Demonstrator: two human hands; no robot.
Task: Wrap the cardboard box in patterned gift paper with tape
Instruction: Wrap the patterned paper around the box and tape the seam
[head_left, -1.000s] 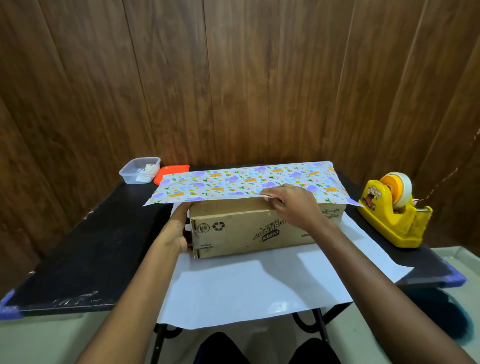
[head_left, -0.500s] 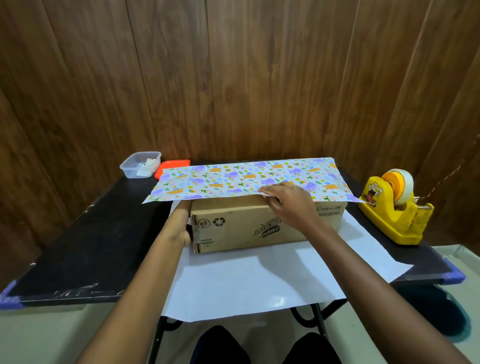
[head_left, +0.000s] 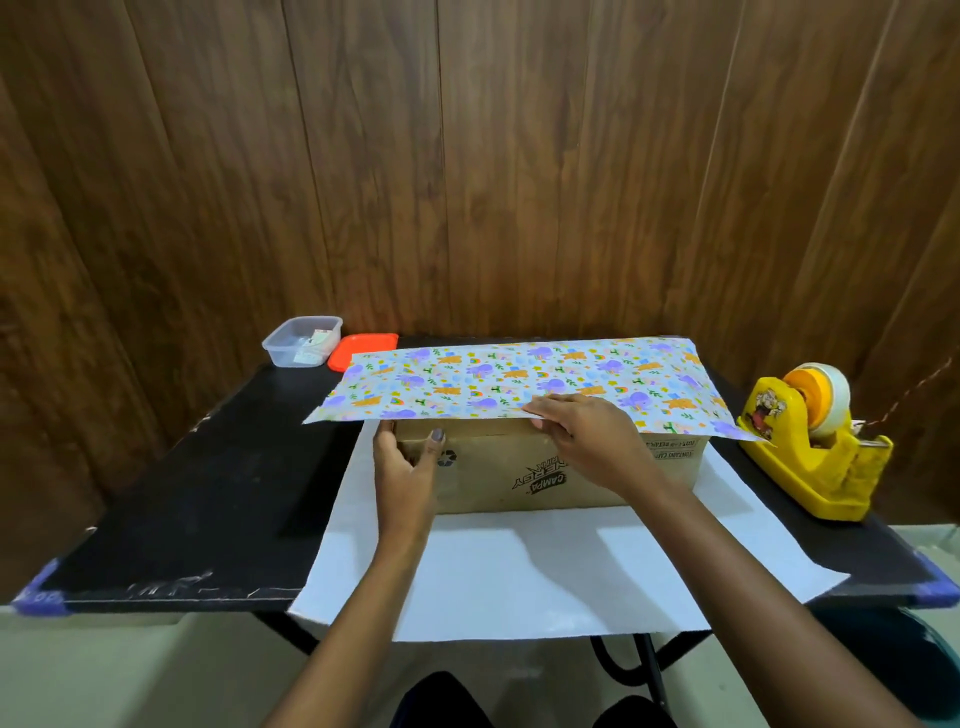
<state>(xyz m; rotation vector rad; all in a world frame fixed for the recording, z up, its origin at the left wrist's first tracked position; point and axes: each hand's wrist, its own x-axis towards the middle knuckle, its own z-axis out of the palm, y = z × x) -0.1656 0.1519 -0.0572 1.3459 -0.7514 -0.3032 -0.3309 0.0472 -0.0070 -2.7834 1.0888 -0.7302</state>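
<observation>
Head view: your left hand (head_left: 405, 470) clasps the left end of the cardboard box (head_left: 498, 467), thumb on its front face, fingers curled round the corner. Your right hand (head_left: 582, 431) reaches over the box top, fingers together, pinching the near edge of the gift paper (head_left: 519, 374). The patterned flap lies over the box, which sits mid-sheet. The white underside spreads toward you and overhangs the near edge of the table (head_left: 182, 493). A wide black stretch lies left of the sheet. A clear container (head_left: 301, 343) and orange lid (head_left: 361, 349) sit at the far left; a yellow tape dispenser (head_left: 810, 457) stands near the right edge. Wood panelling (head_left: 467, 156) backs the table closely.
</observation>
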